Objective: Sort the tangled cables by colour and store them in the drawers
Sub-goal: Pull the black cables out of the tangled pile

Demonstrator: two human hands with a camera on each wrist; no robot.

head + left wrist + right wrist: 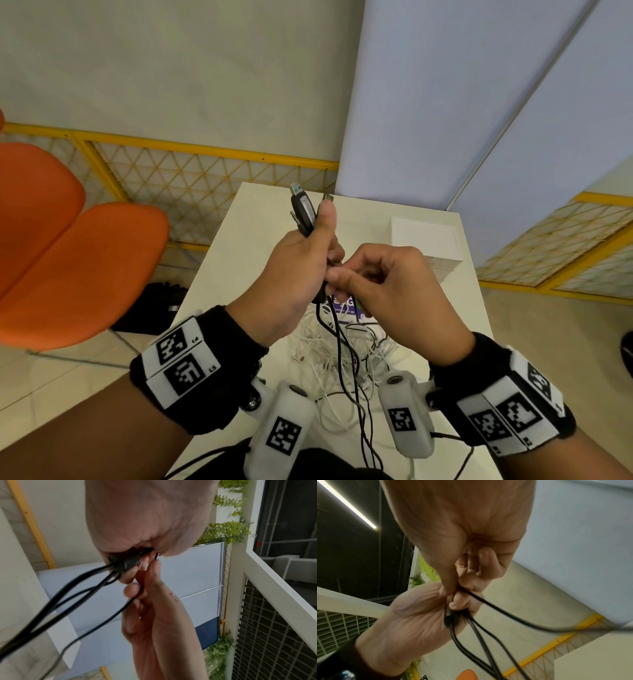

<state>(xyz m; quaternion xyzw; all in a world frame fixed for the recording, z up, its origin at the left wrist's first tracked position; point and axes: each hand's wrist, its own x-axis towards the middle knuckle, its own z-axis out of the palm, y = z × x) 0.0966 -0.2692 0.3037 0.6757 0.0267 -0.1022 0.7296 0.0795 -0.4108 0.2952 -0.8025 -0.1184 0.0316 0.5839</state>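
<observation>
Two hands meet just above the tabletop (260, 219), raised close to the camera, likely so the strands can be told apart. Nearest, the tangled white cables (318, 346) lie heaped on the tabletop, with black cables (346, 370) rising out of the heap into the hands. The left hand (291, 270) has its fingers curled round a bunch of the black cables, thumb upright, so the USB plugs (301, 209) stick up out of the fist; gathering the ends this way probably keeps the sorted black ones together. The right hand (390, 287) pinches a single black strand between thumb and fingers (467, 580) right beside the left fist, seemingly working it free of the white ones. Farther back, a white box (424, 240), possibly the drawer unit, stands at the far right of the tabletop; no cable is stored there yet. Beyond, an orange chair (68, 260) sits at left
</observation>
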